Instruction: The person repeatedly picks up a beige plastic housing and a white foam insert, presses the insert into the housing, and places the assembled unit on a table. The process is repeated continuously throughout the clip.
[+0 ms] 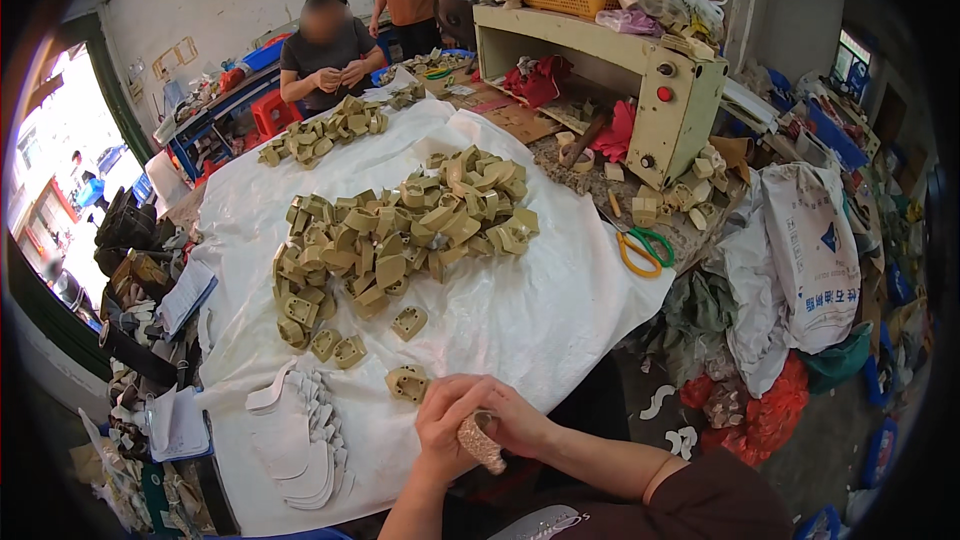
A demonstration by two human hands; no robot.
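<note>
Near the front edge of the white-covered table, my left hand [443,427] and my right hand [522,422] come together with fingers bent around a curved, glittery beige piece [481,446]. Its lower end shows below my fingers; the rest is hidden in the grip. Just beyond my left hand lies a single khaki shoe heel [407,383], hollow side showing. Farther off, a large heap of khaki shoe heels [400,230] covers the middle of the table, with a few loose ones at its near side. To the left, pale cut-out pieces [295,445] lie fanned in overlapping rows.
Scissors with orange and green handles [645,252] lie at the table's right edge. A pale machine housing [675,120] stands behind them. Across the table a seated person [330,55] works beside a second heel pile [330,132]. White sacks [815,250] lean at the right.
</note>
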